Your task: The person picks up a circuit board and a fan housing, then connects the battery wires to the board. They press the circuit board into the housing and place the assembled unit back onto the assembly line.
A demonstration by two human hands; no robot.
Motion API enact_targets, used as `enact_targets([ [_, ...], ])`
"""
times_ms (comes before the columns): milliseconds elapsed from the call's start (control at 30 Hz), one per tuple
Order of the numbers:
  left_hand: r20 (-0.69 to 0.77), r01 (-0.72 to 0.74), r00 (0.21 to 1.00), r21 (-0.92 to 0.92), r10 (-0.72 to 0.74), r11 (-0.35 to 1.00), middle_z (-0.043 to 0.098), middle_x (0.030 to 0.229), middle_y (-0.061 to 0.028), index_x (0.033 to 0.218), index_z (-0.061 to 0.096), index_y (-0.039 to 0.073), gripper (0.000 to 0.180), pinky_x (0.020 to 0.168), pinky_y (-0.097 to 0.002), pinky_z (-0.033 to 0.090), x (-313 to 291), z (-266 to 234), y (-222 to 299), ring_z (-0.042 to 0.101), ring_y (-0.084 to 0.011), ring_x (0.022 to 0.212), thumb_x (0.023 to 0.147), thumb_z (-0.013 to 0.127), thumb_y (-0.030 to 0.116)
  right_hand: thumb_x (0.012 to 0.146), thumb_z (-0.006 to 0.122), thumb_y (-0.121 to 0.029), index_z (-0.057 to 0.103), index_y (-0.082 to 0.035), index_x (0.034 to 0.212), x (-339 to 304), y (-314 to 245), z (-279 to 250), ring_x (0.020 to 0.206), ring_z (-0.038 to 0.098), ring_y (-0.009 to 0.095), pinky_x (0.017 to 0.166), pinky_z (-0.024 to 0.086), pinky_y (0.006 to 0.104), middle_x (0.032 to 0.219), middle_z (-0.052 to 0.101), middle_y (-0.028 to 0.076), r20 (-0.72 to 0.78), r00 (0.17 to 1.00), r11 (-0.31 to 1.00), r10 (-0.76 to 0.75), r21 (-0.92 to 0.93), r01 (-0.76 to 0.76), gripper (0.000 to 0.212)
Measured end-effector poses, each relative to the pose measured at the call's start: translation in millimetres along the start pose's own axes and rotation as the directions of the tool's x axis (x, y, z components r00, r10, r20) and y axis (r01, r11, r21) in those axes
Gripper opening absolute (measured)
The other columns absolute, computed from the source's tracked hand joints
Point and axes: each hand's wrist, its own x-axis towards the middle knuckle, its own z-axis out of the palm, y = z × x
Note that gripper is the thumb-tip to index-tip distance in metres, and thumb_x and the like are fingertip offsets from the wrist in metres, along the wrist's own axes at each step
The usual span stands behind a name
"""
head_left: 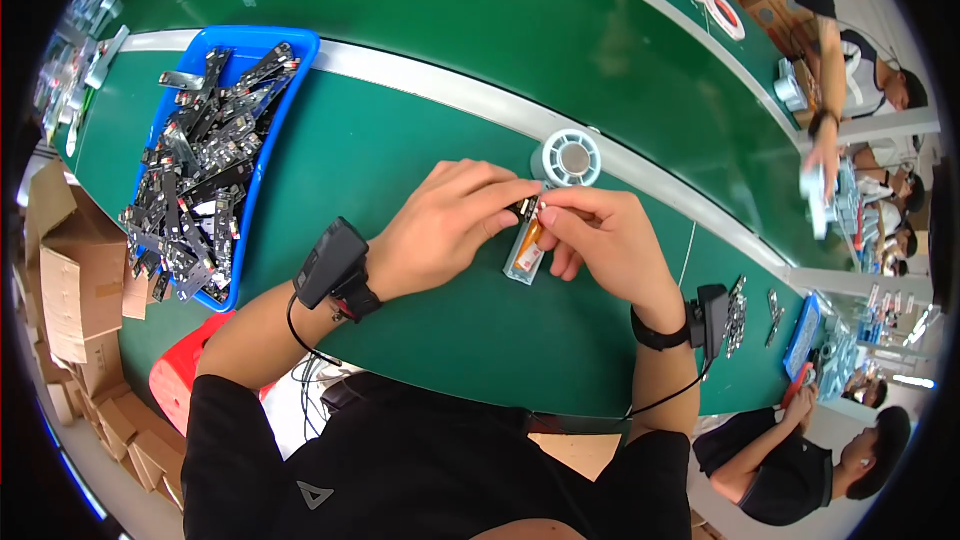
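Observation:
In the middle of the green bench lies a pale blue handheld fan body, its round spoked head (570, 158) on the far side and its open handle (523, 258) pointing toward me. An orange strip shows inside the handle. My left hand (452, 225) comes from the left, thumb and index finger closed on a small black circuit board (523, 208) at the handle's upper end. From the other side my right hand (603, 237) pinches at the same spot. A tiny whitish piece shows at its fingertips, too small to name. The fingers partly hide the board and handle.
On my left a blue tray (312, 48) is heaped with black circuit boards. Several boards (737, 315) lie right of my right forearm. Beyond a pale metal rail (440, 78) runs a green belt. Co-workers sit at the right; cardboard boxes (85, 290) stand at the left.

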Motion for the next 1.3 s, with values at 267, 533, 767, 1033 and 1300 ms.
enact_targets([
  [267,0.103,0.033,0.994,-0.105,-0.023,0.994,0.066,0.117,-0.0102,0.129,0.067,0.006,0.039,0.096,-0.0399,0.047,6.3,2.7,-9.1,0.062,-0.0297,0.106,0.090,0.070,0.003,0.099,0.066,-0.013,0.075,0.000,0.103,9.0,4.3,-13.8,0.061,0.066,0.010,0.053,0.052,0.0227,0.078,0.072,0.006,0.097,0.995,0.993,-0.016,0.118,0.005,0.017],
  [533,0.057,-0.163,0.986,0.165,0.156,0.973,0.063,0.108,-0.0057,0.126,0.071,0.012,0.047,0.093,-0.0413,0.047,9.0,0.6,1.6,0.061,-0.0250,0.098,0.081,0.075,0.002,0.095,0.068,-0.008,0.075,0.002,0.098,12.4,5.9,-23.3,0.060,0.065,0.010,0.054,0.051,0.0228,0.074,0.071,0.006,0.161,0.987,1.000,-0.004,-0.003,0.004,0.013],
  [767,-0.014,-0.218,0.971,0.369,0.240,0.904,0.062,0.105,-0.0036,0.126,0.072,0.016,0.053,0.092,-0.0392,0.046,1.9,7.1,0.7,0.060,-0.0231,0.096,0.075,0.074,0.003,0.093,0.070,-0.007,0.075,0.002,0.097,5.6,1.8,-13.9,0.060,0.062,0.008,0.055,0.050,0.0217,0.075,0.070,0.005,0.103,0.995,1.000,-0.001,0.008,0.000,0.011],
  [1033,-0.054,-0.192,0.969,0.456,0.243,0.869,0.061,0.104,-0.0037,0.127,0.072,0.016,0.052,0.088,-0.0380,0.046,1.8,10.1,5.4,0.060,-0.0224,0.095,0.075,0.072,0.005,0.092,0.072,-0.007,0.074,0.002,0.099,2.9,10.7,-1.0,0.061,0.058,0.005,0.055,0.046,0.0213,0.075,0.069,0.002,-0.032,0.994,0.991,-0.108,-0.078,0.106,0.012],
  [1300,-0.049,-0.142,0.984,0.364,0.171,0.921,0.061,0.103,-0.0055,0.128,0.069,0.011,0.040,0.087,-0.0368,0.045,-1.0,6.0,10.4,0.060,-0.0235,0.093,0.087,0.070,0.009,0.094,0.071,-0.005,0.072,0.003,0.103,-6.6,11.4,-4.5,0.067,0.061,0.007,0.059,0.049,0.0220,0.087,0.070,0.003,-0.033,0.965,0.952,-0.261,-0.174,0.252,0.012],
])
